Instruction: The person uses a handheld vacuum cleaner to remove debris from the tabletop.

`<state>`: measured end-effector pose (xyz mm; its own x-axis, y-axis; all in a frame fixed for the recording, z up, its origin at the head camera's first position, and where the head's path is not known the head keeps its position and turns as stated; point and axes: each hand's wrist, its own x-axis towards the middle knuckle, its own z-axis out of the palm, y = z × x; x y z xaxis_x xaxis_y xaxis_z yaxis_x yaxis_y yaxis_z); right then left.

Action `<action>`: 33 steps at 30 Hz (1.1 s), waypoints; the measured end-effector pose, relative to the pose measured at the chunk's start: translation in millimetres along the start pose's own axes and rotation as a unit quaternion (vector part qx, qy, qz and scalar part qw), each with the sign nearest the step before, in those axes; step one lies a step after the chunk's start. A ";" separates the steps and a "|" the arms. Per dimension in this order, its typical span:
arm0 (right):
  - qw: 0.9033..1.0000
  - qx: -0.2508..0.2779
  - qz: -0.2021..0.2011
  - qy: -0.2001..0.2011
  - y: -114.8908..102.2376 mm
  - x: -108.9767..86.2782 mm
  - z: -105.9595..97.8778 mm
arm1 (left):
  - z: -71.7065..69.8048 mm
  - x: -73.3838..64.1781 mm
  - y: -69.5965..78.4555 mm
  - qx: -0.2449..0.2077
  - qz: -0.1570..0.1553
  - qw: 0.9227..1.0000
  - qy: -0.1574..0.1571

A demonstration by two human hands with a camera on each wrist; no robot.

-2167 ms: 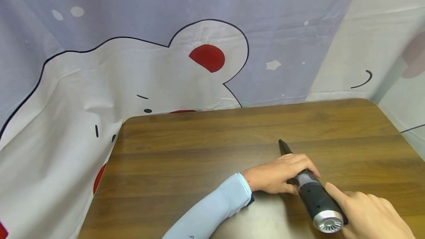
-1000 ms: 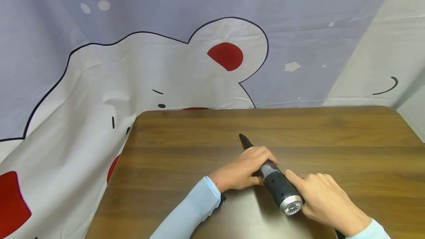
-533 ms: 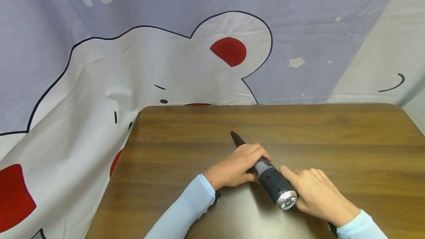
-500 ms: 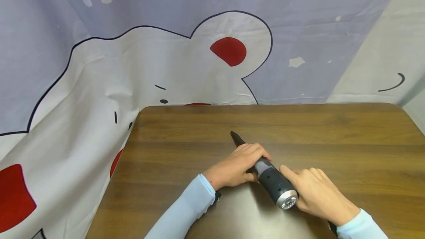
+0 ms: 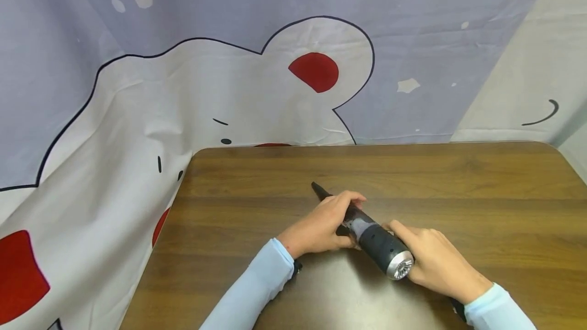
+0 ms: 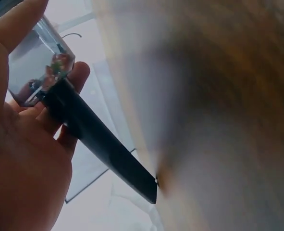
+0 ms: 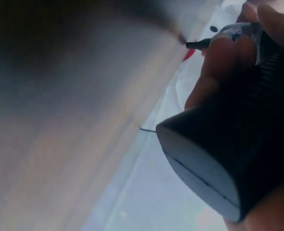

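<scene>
A black handheld vacuum with a silver vented end lies aslant over the table, its narrow nozzle pointing to the far left. My left hand holds its front part, thumb and fingers on either side of the clear dust cup. Small reddish and green specks show at that cup's end. Beyond the fingers, the long flat nozzle reaches out in the left wrist view. My right hand grips the handle under the body; the handle's blunt end juts out in the right wrist view.
Beneath both hands is a brown wood-grain table with rounded far corners. A printed curtain in white, lavender and red hangs right behind it and along its left side.
The vacuum and both hands have shifted left in the head view, partly because the view itself moved. Lately the left fingers have slid forward on the vacuum, baring more of the cup.
</scene>
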<state>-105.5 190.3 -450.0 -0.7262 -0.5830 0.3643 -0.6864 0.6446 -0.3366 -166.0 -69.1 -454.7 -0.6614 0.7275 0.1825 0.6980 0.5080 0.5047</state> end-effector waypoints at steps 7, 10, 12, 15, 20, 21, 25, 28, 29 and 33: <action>0.986 0.150 0.058 0.043 5.6 5.7 0.5 | -7.9 -0.9 -7.2 -0.018 -0.031 0.999 0.034; 0.978 0.172 0.101 0.055 7.8 6.5 1.7 | -7.3 -0.8 -10.6 -0.002 -0.046 0.998 0.047; 0.971 0.186 0.139 0.057 9.5 6.3 3.5 | -6.0 -0.6 -12.0 0.002 -0.057 0.997 0.053; 0.954 0.227 0.183 0.070 12.7 6.1 8.4 | -3.4 -0.7 -13.1 0.010 -0.075 0.995 0.059; 0.905 0.375 0.180 0.092 19.2 13.6 17.6 | -1.3 0.9 -16.5 0.034 -0.101 0.992 0.062; 0.895 0.398 0.177 0.093 20.3 15.8 19.2 | -1.3 1.6 -17.7 0.039 -0.105 0.992 0.062; 0.908 0.346 0.219 0.091 21.6 23.5 23.6 | -2.8 5.7 -25.0 0.056 -0.117 0.990 0.063; 0.920 0.270 0.274 0.074 19.9 29.6 24.7 | -4.2 8.2 -31.7 0.056 -0.134 0.988 0.049; 0.921 0.255 0.287 0.069 19.7 31.8 24.7 | -4.7 9.1 -33.7 0.056 -0.140 0.988 0.041; 0.919 0.237 0.310 0.058 24.7 42.3 25.9 | -7.2 13.4 -41.7 0.056 -0.157 0.986 0.013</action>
<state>-154.2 168.7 -465.4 -0.9931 -0.1030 0.0558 -0.1024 0.5320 -0.8405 -206.1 -83.9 -467.2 -0.8555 0.5149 0.0553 0.4831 0.7551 0.4432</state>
